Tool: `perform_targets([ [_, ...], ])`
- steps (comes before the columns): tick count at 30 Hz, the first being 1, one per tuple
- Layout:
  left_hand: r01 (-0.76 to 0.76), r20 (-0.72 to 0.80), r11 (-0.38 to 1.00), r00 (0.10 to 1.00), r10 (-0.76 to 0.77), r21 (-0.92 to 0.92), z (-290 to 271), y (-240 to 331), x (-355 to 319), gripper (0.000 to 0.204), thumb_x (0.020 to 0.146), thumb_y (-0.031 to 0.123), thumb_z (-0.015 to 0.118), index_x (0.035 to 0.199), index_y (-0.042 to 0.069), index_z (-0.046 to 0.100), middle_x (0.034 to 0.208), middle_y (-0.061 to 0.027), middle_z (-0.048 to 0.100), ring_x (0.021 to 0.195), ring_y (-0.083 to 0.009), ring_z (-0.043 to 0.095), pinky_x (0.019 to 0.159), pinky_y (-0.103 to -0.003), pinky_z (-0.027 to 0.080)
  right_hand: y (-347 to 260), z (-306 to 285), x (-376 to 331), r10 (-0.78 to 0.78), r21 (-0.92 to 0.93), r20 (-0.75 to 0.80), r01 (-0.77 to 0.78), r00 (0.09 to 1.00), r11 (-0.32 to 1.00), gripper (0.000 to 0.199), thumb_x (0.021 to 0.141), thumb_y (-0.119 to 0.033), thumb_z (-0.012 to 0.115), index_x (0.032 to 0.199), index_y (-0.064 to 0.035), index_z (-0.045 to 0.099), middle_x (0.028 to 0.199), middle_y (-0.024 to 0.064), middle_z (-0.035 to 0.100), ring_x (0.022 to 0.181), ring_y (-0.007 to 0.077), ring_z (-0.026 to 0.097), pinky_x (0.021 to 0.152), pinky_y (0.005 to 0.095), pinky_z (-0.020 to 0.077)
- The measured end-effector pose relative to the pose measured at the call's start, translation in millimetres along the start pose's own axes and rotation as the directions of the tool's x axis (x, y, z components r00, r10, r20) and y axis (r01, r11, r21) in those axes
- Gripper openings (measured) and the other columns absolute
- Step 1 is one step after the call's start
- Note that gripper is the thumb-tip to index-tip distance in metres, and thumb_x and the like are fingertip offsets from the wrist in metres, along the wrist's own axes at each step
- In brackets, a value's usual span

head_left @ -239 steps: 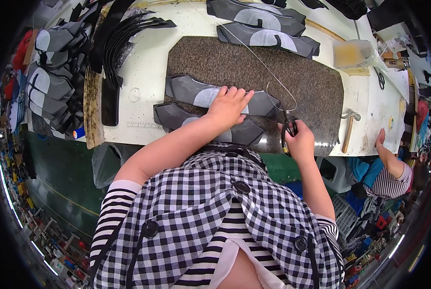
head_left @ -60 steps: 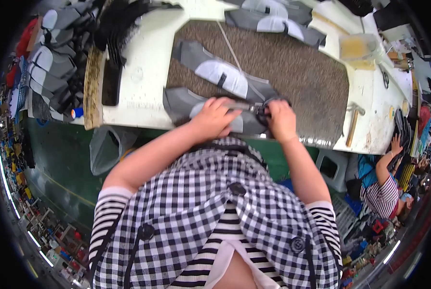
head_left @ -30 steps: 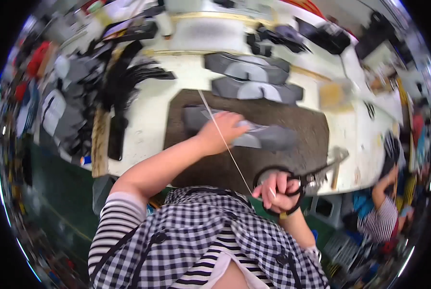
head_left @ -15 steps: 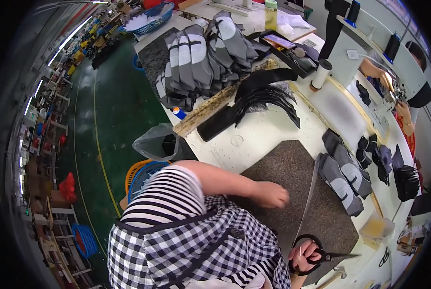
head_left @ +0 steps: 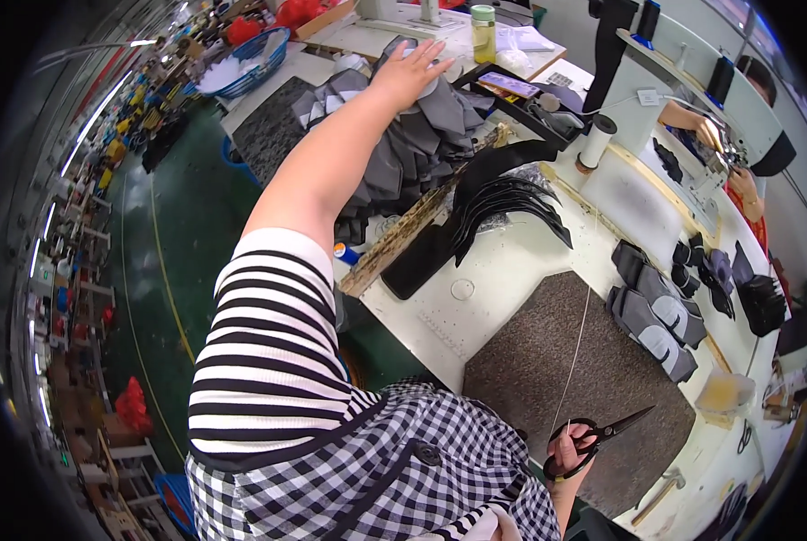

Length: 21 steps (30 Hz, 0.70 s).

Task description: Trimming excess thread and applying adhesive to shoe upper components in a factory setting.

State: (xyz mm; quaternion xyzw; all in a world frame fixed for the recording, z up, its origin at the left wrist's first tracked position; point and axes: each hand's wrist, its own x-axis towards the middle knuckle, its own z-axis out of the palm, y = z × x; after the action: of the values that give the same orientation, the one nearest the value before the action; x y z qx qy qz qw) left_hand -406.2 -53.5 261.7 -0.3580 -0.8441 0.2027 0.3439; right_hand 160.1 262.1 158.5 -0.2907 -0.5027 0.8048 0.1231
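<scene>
With my arm stretched across the table, my left hand (head_left: 410, 76) reaches the far end of a heap of grey fabric pieces (head_left: 421, 135). Its fingers are spread, and whether they touch the heap I cannot tell. In my right hand (head_left: 567, 449) is a pair of black-handled scissors (head_left: 613, 429), blades pointing up and right over the brown textured mat (head_left: 548, 343). A thin white thread (head_left: 576, 347) runs from the fingers of that hand up across the mat. Beside the mat's right edge lie a few grey pieces with lighter patches (head_left: 660, 311).
Black curved strips (head_left: 511, 203) lie beyond the mat, next to a wooden bar (head_left: 403, 221). Behind them are a black tray (head_left: 534, 108) and a bottle (head_left: 484, 36). A hammer (head_left: 658, 500) rests near right. Another person's hands (head_left: 737, 180) work at a sewing machine.
My left hand has gone from above the mat to the far grey heap, its fingers opening out. My right hand has risen slightly with the scissors, whose blades now tilt upward.
</scene>
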Motion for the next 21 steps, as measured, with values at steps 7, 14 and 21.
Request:
perform_targets([
  [7,-0.050,0.346,0.988,0.933,0.098,-0.144,-6.6,-30.0,32.6,0.055,0.068,0.003,0.065,0.120,0.012,0.051,0.119,-0.0107,0.055,0.123,-0.0244,0.048,0.113,-0.049,0.023,8.2,26.3,-10.9,-0.069,-0.001,-0.101,0.069,0.992,0.998,0.029,0.078,-0.007,0.072,0.092,-0.0053,0.046,0.081,0.0072,0.052,0.056,0.0154,0.052,0.050,0.0258,0.0434],
  [14,-0.157,-0.313,0.816,0.949,-0.031,-0.556,-168.9,-74.9,50.3,0.065,0.062,0.018,0.080,0.120,0.009,0.052,0.110,-0.0152,0.052,0.106,-0.0341,0.049,0.093,-0.043,0.040,-26.5,-8.8,14.4,-0.277,-0.342,-0.280,0.174,0.919,0.923,0.021,0.085,-0.009,0.067,0.092,-0.0105,0.048,0.083,0.0011,0.052,0.058,0.0091,0.049,0.050,0.0229,0.0404],
  [21,-0.325,0.068,0.714,0.884,0.462,-0.620,-233.4,201.5,-21.8,0.073,0.056,0.028,0.081,0.119,0.006,0.052,0.105,-0.0126,0.054,0.101,-0.0291,0.052,0.086,-0.042,0.041,-113.9,-108.9,41.4,-0.683,-0.965,-0.261,-0.200,0.682,0.168,0.017,0.087,-0.016,0.065,0.089,-0.0014,0.055,0.078,0.0104,0.060,0.069,0.0206,0.055,0.069,0.0315,0.0469],
])
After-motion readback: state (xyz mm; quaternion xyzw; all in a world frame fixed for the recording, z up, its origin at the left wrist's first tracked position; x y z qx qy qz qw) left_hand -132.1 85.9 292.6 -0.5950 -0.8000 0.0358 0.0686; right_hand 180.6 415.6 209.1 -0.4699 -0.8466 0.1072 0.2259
